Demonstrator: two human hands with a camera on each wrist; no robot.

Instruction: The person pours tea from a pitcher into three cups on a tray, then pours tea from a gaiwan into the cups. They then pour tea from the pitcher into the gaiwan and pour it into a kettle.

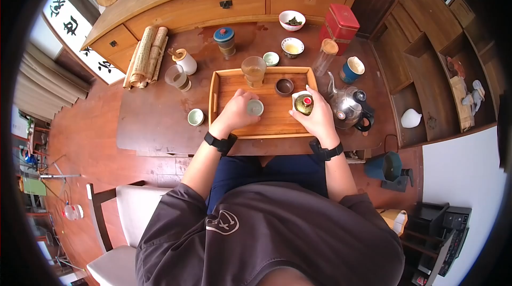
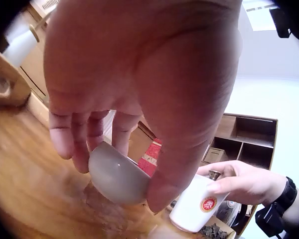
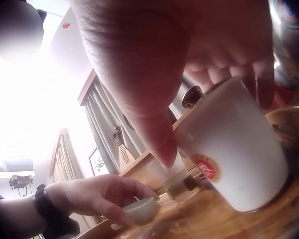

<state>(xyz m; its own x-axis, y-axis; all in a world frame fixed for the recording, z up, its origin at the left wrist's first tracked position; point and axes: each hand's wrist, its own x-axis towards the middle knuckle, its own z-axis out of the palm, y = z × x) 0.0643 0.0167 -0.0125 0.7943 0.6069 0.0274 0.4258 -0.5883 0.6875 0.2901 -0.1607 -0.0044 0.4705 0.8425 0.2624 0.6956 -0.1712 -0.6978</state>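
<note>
My left hand pinches a small pale green teacup by its rim between thumb and fingers. The cup tilts close over the wooden tray. On the tray's right side, my right hand grips a white cup round its top, thumb on one side and fingers on the other. This cup bears a red and gold emblem, and a dark gold lid with a red knob shows at its mouth. A glass pitcher and a small dark brown cup stand farther back on the tray.
A steel kettle stands right of the tray, near a blue cup and a corked glass tube. Behind are several bowls and a red tin. To the left are a glass, another teacup and bamboo scrolls.
</note>
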